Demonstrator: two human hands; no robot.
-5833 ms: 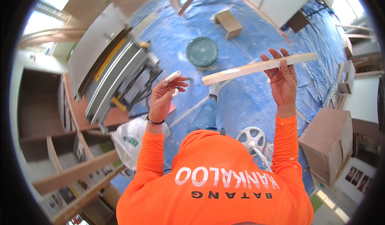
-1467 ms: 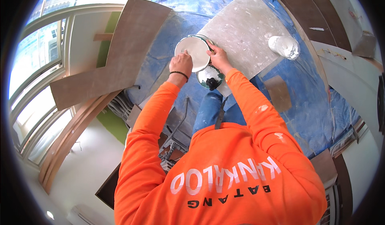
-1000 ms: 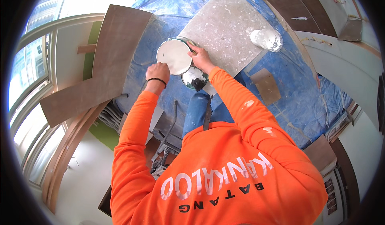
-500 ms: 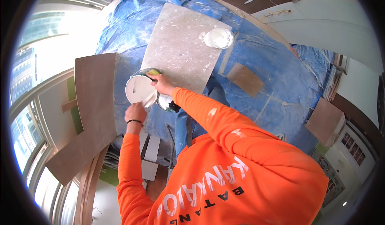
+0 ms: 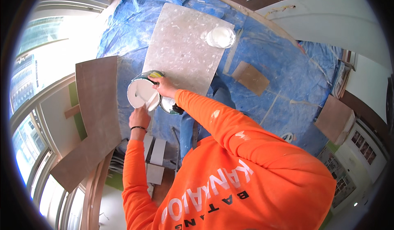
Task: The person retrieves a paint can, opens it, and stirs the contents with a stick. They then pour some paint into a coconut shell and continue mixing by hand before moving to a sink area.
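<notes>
Paint can (image 5: 164, 102) on blue floor sheet (image 5: 283, 94), at 7 o'clock corner of grey slab (image 5: 180, 53). White lid (image 5: 141, 93) tilted over rim, pinched by left hand (image 5: 139, 117); right hand (image 5: 164, 86) clenched on rim. Risks: drips, tipping. Crowded at 9 o'clock by brown board (image 5: 96, 107); open at 3.

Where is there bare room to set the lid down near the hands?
The grey speckled board is bare from the right hand up to the clear tub of white paint. Blue tarp lies open right of the brown offcut. Crowded: around the paint can, the lid and the left hand.
</notes>
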